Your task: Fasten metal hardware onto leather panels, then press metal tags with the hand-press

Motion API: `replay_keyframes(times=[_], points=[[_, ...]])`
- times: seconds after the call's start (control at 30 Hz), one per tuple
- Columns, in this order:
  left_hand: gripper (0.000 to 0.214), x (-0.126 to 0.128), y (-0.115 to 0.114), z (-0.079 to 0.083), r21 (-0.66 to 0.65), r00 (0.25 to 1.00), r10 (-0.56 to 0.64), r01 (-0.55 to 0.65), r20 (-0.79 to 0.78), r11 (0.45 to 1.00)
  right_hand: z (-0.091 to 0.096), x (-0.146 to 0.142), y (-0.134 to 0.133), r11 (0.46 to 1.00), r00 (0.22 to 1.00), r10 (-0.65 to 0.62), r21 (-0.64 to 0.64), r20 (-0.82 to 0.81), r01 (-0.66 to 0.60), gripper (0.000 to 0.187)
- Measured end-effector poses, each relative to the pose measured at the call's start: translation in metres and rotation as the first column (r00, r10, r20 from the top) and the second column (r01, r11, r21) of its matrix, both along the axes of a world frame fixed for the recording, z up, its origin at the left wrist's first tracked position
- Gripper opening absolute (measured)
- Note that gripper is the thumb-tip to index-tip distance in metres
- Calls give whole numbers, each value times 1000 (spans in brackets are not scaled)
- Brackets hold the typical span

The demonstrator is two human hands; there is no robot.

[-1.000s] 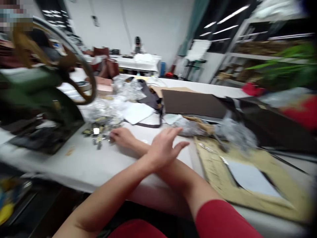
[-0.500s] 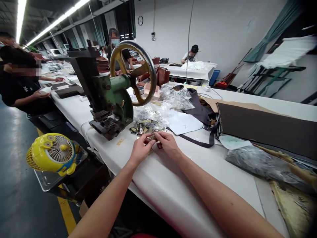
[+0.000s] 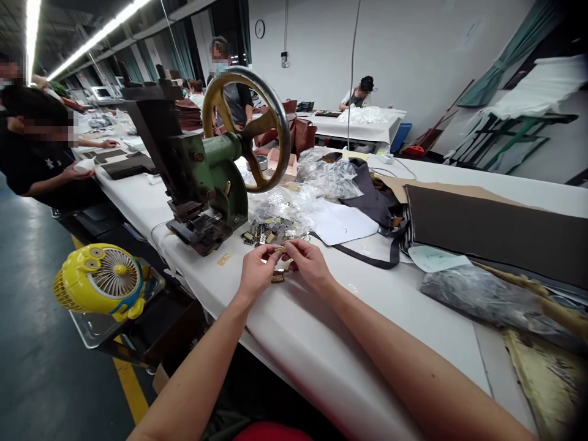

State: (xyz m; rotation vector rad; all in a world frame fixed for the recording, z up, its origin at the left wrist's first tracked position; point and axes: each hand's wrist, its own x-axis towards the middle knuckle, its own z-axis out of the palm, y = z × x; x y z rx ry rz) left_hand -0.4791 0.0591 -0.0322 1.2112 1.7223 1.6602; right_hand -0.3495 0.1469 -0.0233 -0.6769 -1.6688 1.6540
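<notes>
- Head view: the person's left hand and right hand sit close together above a white-covered worktable.
- The left fingers are pressed together, pinching a small flat brass-coloured metal plate; the right fingers curl in beside it, and whether they grip it cannot be told.
- A second brass-coloured plate lies on the table just below the hands.
- A heap of small gold and silver metal plates lies just ahead, against a crumpled clear plastic bag.

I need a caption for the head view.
Left hand and right hand pinch a small metal fitting beside a green press.
</notes>
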Motion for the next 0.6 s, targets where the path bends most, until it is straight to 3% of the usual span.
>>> replay_keyframes(times=[0.13, 0.27, 0.43, 0.53, 0.6], points=[[30, 3, -12, 6, 51, 996, -41, 37, 79, 998, 7, -2, -9, 989, 999, -44, 144, 30, 39, 41], [37, 8, -23, 6, 81, 982, -55, 41, 183, 996, 15, -6, -22, 997, 1000, -22, 75, -18, 23, 44], [30, -4, -43, 1, 118, 997, 59, -63, 41, 991, 12, -15, -36, 998, 999, 50, 24, 22, -50, 51], [32, -47, -61, 1, 171, 957, 279, -262, -83, 950, 2, -17, -36, 997, 992, 74, 16, 102, -76, 58], [32, -91, -71, 5, 238, 838, 502, -453, -215, 859, -5, -18, -33, 995, 984, 89, 39, 156, -96, 60]])
